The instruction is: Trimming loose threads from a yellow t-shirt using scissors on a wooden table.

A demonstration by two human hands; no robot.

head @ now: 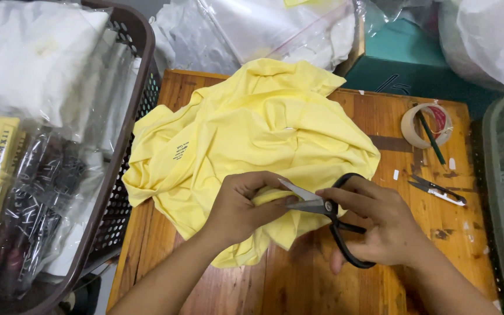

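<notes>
Off the tabletop's left edge stands a brown slotted basket (125,175), cut off by the frame; the clear bags (36,169) inside it glare so much that I can only make out white and dark folded cloth. A crumpled yellow garment (252,128) covers the tabletop (298,280) from the far left corner to the middle, hiding most of the wood beneath. My left hand (241,210) is clenched on a fold of this garment near the front edge, the fingers curled under, so the exact bit I pinch is hidden. My right hand (380,224) grasps black-handled scissors (331,219), fingers through the loops; the blades are slightly parted and their tips touch the fold by my left thumb. Toward the right edge lie small thread snips (437,190), and beyond them a roll of tape (426,125) with a green pen (433,139) across it. A green basket (500,192) at the far right is cut off.
</notes>
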